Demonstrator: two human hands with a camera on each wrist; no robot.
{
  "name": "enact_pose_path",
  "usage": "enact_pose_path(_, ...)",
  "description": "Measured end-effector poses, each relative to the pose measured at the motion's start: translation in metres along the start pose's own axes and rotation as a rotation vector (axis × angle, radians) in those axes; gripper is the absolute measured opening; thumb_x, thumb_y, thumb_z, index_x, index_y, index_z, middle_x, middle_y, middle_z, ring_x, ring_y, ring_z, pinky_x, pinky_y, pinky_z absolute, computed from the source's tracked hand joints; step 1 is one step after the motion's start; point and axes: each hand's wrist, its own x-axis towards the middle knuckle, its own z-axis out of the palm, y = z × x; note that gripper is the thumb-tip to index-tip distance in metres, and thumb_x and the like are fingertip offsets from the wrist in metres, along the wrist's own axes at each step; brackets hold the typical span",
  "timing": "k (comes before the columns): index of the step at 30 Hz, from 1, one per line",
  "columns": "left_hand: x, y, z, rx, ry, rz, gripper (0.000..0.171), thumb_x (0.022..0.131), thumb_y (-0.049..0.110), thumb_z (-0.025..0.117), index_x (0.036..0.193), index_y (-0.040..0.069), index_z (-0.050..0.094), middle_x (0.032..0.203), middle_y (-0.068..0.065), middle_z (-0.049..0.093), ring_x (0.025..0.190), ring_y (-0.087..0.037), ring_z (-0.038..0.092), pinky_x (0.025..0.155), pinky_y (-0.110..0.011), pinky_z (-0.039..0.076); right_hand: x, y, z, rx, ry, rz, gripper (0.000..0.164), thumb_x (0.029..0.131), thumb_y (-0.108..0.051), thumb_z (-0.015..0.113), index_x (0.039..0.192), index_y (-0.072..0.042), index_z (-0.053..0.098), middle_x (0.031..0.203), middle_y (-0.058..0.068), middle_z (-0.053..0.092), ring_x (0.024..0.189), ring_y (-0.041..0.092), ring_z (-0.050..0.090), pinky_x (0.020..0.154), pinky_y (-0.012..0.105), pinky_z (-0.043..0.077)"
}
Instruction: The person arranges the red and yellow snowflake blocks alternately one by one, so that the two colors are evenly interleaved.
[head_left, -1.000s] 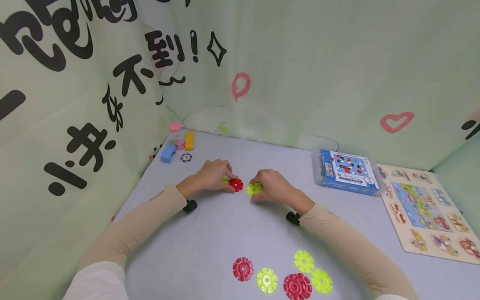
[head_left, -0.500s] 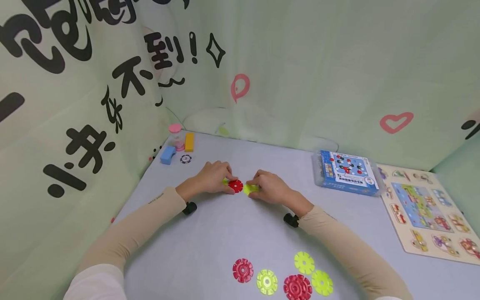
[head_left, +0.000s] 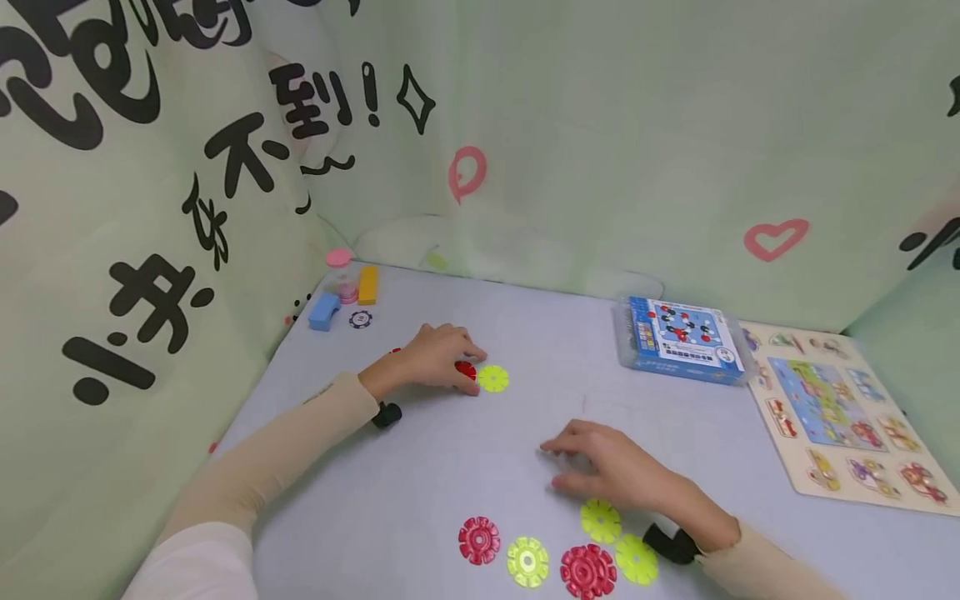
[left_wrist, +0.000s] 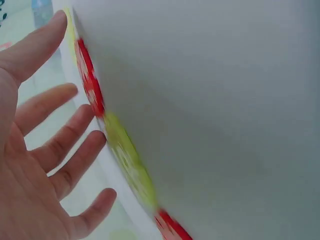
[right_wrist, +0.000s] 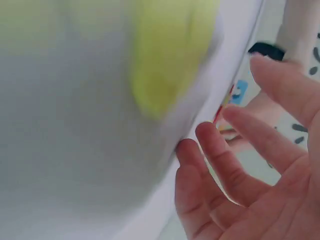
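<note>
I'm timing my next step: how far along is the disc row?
Looks done: a row of four discs, alternating red and yellow. In hand: nothing looks gripped; the left hand is at the row, the right hand, empty, near the loose discs. Apparently left: those five loose discs, two red and three yellow.

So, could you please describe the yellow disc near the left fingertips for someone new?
On the pale table, look at the left hand. Just right of it lies the yellow disc. Unlike the red disc beside it, partly hidden by that hand, it shows whole.
</note>
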Motion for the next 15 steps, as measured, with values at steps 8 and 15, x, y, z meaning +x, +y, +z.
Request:
enact_pose_path(8, 0.007, 0.015, 0.003, 0.004, -0.018, 0.052, 0.055, 0.076, 0.055, 0.072, 0.126, 0.036, 0.060, 0.114, 0.006, 0.057, 0.106, -0.013, 0.048, 0.088, -0.040, 0.036, -0.071, -0.024, 0.016, -0.066, -0.107, 0.028, 0.050, 0.075, -0.067, 0.062, 0.116, -0.039, 0.065, 0.105, -0.021, 0.056, 0.093, -0.002, 0.046, 0.075, 0.021, 0.048)
enact_pose_path(15, 0.006, 0.018, 0.004, 0.008, -0.009, 0.048, 0.052, 0.076, 0.053, 0.072, 0.124, 0.036, 0.062, 0.113, 0.007, 0.057, 0.105, -0.014, 0.048, 0.088, -0.042, 0.036, -0.086, -0.027, 0.034, -0.072, -0.150, 0.039, 0.052, 0.079, -0.063, 0.058, 0.119, -0.030, 0.067, 0.100, -0.016, 0.055, 0.086, -0.004, 0.042, 0.069, 0.014, 0.046)
